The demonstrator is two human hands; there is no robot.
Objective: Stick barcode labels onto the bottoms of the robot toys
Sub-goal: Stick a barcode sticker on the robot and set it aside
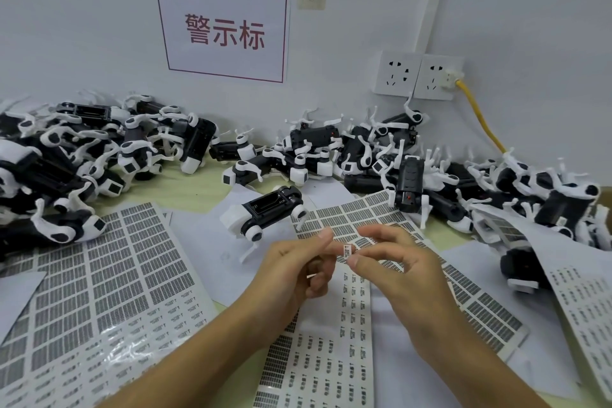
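We read "警示标" in red on the wall sign (222, 30). Our left hand (299, 267) and right hand (397, 270) pinch 1 small white barcode label (346, 251) between them, above the label sheets (109, 278); black-and-white robot toys (265, 212) lie piled along the surface (185, 190).

On the desk (185, 190), robot toys lie heaped in two piles along the wall: one pile (76, 156) at the left, another (430, 172) running from the middle to the right edge. A single robot toy (265, 212) lies apart, before the gap between them. Label sheets cover the near desk: one sheet (109, 278) at the left, another (357, 219) at the middle under both hands, a third (586, 305) at the right. The left hand (298, 272) and right hand (400, 272) meet above the middle sheet, a small label (346, 251) between their fingertips. On the wall behind hang a sign (225, 30) and, to its right, two sockets (417, 78)
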